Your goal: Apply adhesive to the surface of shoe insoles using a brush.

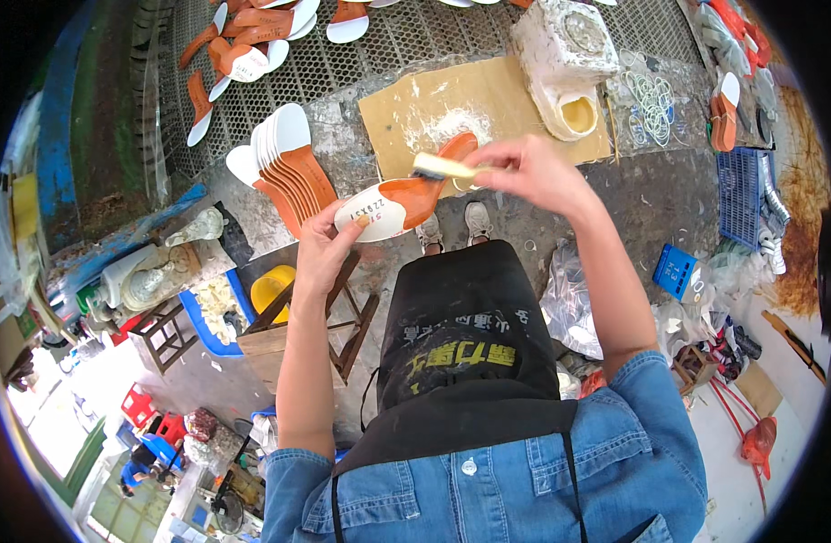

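Note:
My left hand (318, 252) is closed around the white front end of a curved shoe insole (411, 201), thumb on top. The other end of this insole is orange-brown and points away to the right. In my right hand (535, 174) is a small brush (448, 166) with a pale handle, pinched between thumb and fingers. Its dark bristles rest on or just over the brown part; contact is hard to tell. Left of the held insole, a neat stack of similar insoles (289, 167) lies on the bench. Under the brush, white smears mark a cardboard sheet (388, 113).
A white-crusted glue dispenser (565, 63) with a yellowish cup stands on the cardboard. Loose insoles (248, 63) lie on metal mesh (415, 50) at the far left. A wooden stool (343, 330), a blue bin (203, 312) of scraps and plastic bags (569, 303) surround me.

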Available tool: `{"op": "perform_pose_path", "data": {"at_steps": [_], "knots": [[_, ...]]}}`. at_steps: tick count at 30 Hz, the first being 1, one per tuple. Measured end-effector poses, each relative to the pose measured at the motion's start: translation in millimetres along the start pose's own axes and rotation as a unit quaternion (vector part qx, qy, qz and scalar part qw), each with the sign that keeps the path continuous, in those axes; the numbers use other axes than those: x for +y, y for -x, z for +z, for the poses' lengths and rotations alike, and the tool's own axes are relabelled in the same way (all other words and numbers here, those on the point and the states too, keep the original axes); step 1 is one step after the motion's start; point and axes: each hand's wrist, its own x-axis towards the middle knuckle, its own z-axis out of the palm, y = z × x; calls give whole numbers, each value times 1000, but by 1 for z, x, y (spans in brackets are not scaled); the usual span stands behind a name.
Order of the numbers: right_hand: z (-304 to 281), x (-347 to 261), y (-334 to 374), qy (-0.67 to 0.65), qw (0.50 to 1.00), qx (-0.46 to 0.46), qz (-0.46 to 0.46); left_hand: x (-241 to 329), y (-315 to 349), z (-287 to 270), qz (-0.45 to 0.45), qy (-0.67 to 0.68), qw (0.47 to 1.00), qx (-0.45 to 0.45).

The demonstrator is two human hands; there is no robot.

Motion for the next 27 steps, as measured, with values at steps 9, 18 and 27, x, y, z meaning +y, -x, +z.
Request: {"op": "perform_pose_path", "data": {"at_steps": [9, 18, 27], "knots": [[31, 69, 5, 44, 970, 240, -5, -21, 1, 21, -57, 109, 992, -9], [76, 62, 50, -171, 966, 191, -40, -66, 25, 42, -154, 517, 839, 73], [69, 57, 44, -76, 968, 228, -74, -71, 19, 44, -159, 535, 825, 92]]}}
